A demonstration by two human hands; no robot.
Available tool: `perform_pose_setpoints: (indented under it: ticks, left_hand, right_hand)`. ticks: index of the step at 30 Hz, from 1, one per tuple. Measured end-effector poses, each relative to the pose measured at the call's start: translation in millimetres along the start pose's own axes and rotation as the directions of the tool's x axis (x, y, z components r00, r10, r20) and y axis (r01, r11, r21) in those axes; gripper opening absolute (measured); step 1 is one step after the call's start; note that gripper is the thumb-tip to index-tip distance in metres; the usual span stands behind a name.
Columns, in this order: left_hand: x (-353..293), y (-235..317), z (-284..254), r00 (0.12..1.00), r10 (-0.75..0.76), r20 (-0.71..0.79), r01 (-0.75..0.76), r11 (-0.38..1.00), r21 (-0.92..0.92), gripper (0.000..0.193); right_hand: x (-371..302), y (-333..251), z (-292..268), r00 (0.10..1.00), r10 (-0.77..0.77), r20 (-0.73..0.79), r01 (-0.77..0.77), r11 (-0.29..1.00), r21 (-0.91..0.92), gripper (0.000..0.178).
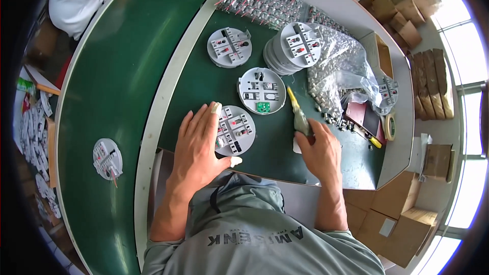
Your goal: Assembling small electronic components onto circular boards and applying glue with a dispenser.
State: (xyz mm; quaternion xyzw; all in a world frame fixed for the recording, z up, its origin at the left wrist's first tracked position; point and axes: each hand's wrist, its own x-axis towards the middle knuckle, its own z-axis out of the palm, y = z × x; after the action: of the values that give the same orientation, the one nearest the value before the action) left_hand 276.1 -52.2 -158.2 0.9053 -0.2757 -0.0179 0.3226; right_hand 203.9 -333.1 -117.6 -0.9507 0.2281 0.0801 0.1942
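A round light-grey plastic housing point(243, 131) with black and red parts in its compartments lies at the near edge of the bench. My left hand point(197, 147) rests against its left side, fingers stretched out, with pale covers on the index fingertip and thumb. My right hand point(322, 147) is closed round a tool point(301, 122) with a grey-green wrapped body and a yellow tapered end pointing away from me. Just beyond the first housing sits another open housing point(262, 91) with a small green circuit board point(263, 107) in it.
Another housing point(229, 47) and a stack of them point(299, 46) stand farther back. Wired parts point(260, 2) line the rear. To the right are a plastic bag of metal pieces point(338, 71), a tape roll point(389, 126) and a yellow-handled tool point(374, 141). Left runs a green belt point(117, 107).
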Motion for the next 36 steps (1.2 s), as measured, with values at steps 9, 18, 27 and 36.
perform_pose_setpoints:
  ticks: [9, 18, 27, 36]
  left_hand:
    - [14, -12, 1, 0.999, 0.027, 0.022, -0.026, 0.997, -0.072, 0.122]
    - [8, -24, 16, 0.993, 0.048, -0.111, -0.064, 0.988, -0.144, 0.099]
    - [11, -28, 13, 0.996, 0.064, -0.067, -0.074, 0.985, -0.153, 0.099]
    - [15, -26, 12, 0.997, 0.066, -0.049, -0.071, 0.992, -0.103, 0.114]
  right_hand:
    - [-27, -21, 20, 0.993, -0.071, -0.091, 0.113, 0.437, 0.892, 0.045]
    - [6, -102, 51, 0.695, -0.716, -0.063, 0.664, 0.606, 0.437, 0.045]
    - [-1, -88, 49, 0.777, -0.602, -0.186, 0.608, 0.639, 0.471, 0.038]
    - [6, -76, 37, 0.854, -0.444, -0.27, 0.514, 0.643, 0.568, 0.034]
